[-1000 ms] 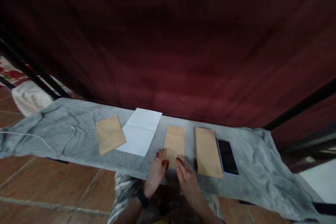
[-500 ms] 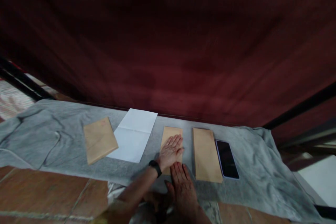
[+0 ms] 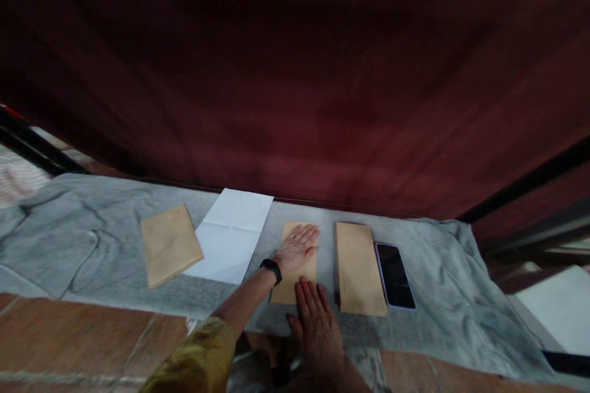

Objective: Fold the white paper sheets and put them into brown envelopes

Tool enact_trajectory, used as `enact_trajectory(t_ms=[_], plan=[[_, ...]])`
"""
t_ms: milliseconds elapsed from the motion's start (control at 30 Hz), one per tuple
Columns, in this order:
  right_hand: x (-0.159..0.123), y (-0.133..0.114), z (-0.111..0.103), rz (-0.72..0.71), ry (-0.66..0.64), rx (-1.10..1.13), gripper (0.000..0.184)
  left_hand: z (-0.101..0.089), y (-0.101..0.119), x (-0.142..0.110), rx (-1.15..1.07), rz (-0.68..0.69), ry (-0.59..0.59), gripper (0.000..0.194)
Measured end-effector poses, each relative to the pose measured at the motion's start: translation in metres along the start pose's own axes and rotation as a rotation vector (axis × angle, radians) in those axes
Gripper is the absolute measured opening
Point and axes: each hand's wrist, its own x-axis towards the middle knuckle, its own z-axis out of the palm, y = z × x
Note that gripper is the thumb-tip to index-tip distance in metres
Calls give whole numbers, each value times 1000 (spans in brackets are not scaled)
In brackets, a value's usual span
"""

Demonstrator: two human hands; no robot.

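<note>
My left hand (image 3: 297,247) lies flat, fingers stretched out, on the far half of a brown envelope (image 3: 297,279) on a grey cloth (image 3: 92,239). It wears a black wristband. My right hand (image 3: 316,319) rests flat with fingers together at the envelope's near end, its fingertips touching the edge. A second brown envelope (image 3: 358,267) lies just right of it. A third brown envelope (image 3: 169,244) lies to the left, beside a creased white sheet of paper (image 3: 232,235).
A black phone (image 3: 394,275) lies face up right of the second envelope. A dark red curtain (image 3: 295,73) hangs behind the cloth. Brown floor tiles (image 3: 69,338) show in front. A white cable (image 3: 87,252) lies on the cloth at left.
My left hand slid from the envelope's near end up over its far half and flattened. My right hand flattened at the near edge. The view shifted slightly.
</note>
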Motion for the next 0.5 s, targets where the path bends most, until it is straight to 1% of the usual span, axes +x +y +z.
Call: enact_trajectory(t_ms=[67, 167, 267, 367, 500], plan=[[0, 0, 0, 9, 23, 32, 60, -2, 5, -16, -4, 38, -3, 54], [0, 2, 0, 7, 22, 105, 55, -3, 11, -39, -13, 66, -13, 53], [0, 7, -1, 44, -3, 190, 46, -5, 15, -56, -29, 88, -30, 51], [-3, 15, -2, 90, -16, 309, 42, -9, 22, -72, -40, 107, -39, 52], [-7, 22, 0, 175, 68, 460, 35, -16, 37, -99, -19, 117, -35, 56]])
